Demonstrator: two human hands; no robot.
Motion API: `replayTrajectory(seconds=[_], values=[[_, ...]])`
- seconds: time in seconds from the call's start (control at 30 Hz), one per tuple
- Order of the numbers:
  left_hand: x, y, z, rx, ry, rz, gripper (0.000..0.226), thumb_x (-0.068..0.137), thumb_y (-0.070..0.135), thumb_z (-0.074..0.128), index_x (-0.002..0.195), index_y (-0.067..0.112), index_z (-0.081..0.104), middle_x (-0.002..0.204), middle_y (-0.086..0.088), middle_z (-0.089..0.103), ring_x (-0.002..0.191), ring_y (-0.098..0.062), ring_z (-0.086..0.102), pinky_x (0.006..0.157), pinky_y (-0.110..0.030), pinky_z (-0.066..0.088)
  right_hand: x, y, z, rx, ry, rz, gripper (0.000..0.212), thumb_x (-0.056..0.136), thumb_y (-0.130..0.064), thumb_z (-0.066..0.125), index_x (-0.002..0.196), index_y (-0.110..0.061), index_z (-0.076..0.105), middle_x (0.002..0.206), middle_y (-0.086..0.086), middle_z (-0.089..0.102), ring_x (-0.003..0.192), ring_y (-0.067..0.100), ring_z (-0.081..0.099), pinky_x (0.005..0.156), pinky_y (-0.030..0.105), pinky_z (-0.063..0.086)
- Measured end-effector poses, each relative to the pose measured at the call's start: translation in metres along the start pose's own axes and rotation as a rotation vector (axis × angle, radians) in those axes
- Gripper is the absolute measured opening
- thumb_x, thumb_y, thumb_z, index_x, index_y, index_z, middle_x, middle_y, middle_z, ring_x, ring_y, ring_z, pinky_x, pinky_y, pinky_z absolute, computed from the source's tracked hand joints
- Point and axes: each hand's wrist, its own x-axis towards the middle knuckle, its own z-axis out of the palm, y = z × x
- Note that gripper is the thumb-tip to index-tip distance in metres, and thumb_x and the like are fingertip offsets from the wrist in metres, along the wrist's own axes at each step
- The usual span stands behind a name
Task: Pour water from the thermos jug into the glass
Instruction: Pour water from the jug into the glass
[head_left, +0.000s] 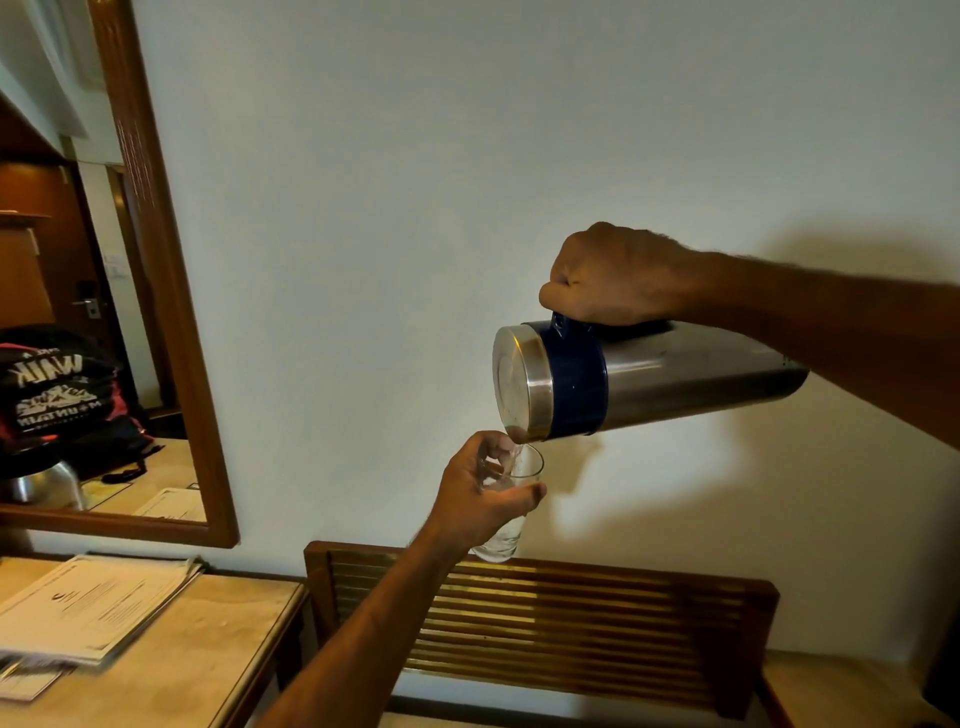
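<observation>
Fingers of the right hand (613, 275) are curled tight into a fist around the dark blue handle on top of the steel thermos jug with a blue band and a round metal lid (649, 376), which is held in the air, tipped almost level, its lid end pointing left and slightly down in front of the pale wall (415, 156). Fingers of the left hand (480, 493) wrap around the clear drinking glass (506, 499), thumb across its near side, the others seen through the glass behind it; the glass is also held in the air, tilted a little, its rim right under the jug's spout. A thin stream of water runs from the spout into the glass, and some water sits at its bottom. Below the glass stands a slatted wooden rack (571, 623). At lower left a pale-topped table (208, 649) carries printed papers (88, 608), beneath a wood-framed mirror (171, 312)
</observation>
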Motion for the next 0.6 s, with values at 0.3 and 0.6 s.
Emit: replayTrajectory(seconds=[0.3,0.6], values=[[-0.0018,-0.0005,0.0013,-0.040,-0.014,-0.038,0.042,0.066,0.029,0.082,0.097,0.040,0.056,0.107,0.002,0.062,0.095,-0.028,0.066,0.069,-0.026,0.061,-0.0003,-0.0002,0.0036,-0.043,0.032,-0.005,0.036,0.072,-0.039,0.045,0.043,-0.018,0.048,0.045,-0.002,0.047,0.046,0.020,0.045,0.049,0.032,0.037],[-0.0029,0.0010,0.0027,-0.084,-0.035,-0.039,0.039,0.066,0.024,0.081,0.092,0.033,0.054,0.119,-0.003,0.060,0.100,-0.032,0.064,0.072,-0.030,0.061,0.0006,0.0004,0.0080,-0.061,0.018,-0.009,0.037,0.074,-0.039,0.045,0.044,-0.017,0.048,0.047,0.000,0.052,0.048,0.020,0.049,0.049,0.030,0.034]])
